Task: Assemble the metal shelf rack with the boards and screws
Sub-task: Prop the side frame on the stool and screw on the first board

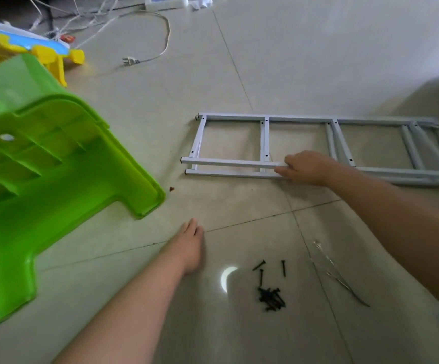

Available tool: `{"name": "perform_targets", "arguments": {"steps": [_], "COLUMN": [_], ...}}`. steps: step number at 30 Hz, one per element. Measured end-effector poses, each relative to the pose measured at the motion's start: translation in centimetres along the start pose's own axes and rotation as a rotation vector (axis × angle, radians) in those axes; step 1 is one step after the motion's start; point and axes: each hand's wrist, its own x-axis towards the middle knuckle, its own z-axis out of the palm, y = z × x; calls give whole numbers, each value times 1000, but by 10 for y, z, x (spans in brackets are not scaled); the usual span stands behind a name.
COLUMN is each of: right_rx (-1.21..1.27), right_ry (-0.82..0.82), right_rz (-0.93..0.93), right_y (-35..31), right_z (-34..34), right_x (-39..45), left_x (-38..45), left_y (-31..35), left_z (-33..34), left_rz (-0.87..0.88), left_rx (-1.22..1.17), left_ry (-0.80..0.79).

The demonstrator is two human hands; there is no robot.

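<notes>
Two grey metal side frames (265, 143) lie flat on the tiled floor (318, 61), stacked one upon the other and slightly offset, so that we see a doubled pair of rails along the near edge. Each frame is a ladder-like piece with long rails joined by cross bars; the far right end curves and is blurred at the picture's margin, so we cannot say how it finishes. The right hand (307, 168) reaches in from the right and grips the near rails about a third of the way along from their left ends, fingers curled over the tubing and thumb toward us.

Nearer to us, a small heap of black screws (270, 298) rests on the floor, with three loose ones lying just beyond the heap. To the right of the screws lies a thin, clear, crumpled strip (339, 274), perhaps a plastic bag, though we cannot tell for sure.

The left hand (190, 245) rests on the floor, well apart from the frames and to the left of the screws, holding nothing, fingers straight and close together, pointing away from us.

At the left a green plastic stool (42, 179) lies tipped over, its ribbed underside facing us. Behind it stands a yellow and blue plastic toy (42, 48). At the top, white cables (160, 35) run across the floor, one ending in a plug (130, 61), near a white power strip (165, 2).
</notes>
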Motion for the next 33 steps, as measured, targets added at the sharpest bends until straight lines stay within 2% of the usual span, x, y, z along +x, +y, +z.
{"name": "perform_targets", "arguments": {"steps": [2,4,8,11,13,16,19,23,26,28,31,33], "right_rx": [-42,-75,-208,-252,-275,-325,-362,-459,-487,-499,-506,-582], "right_ry": [-30,64,318,388,467,767,875,846,734,706,704,721], "right_rz": [-11,-11,3,-26,-40,-19,-64,-145,-247,-326,-471,-543], "right_y": [-4,-10,-26,-38,-44,-45,-45,-56,-80,-103,-140,-165], "right_z": [-5,-9,-15,-17,-19,-32,-52,-72,-85,-92,-101,-108], "right_x": [-1,-8,-30,-51,-64,-81,-106,-156,-197,-224,-256,-265], "left_x": [-3,-6,-19,-34,-43,-58,-74,-105,-138,-159,-188,-209], "left_y": [-1,0,6,5,4,7,8,8,6,5,1,-14], "left_z": [-6,-18,-66,-95,-104,-112,-137,-170,-180,-185,-187,-183], "left_rz": [-3,-34,-123,-90,-85,-60,16,126,151,175,279,322], "left_rx": [-52,-144,-238,-198,-169,-127,-116,-203,-119,-146,-414,-580], "left_ry": [-32,61,563,753,790,810,833,881,910,883,770,770]}}
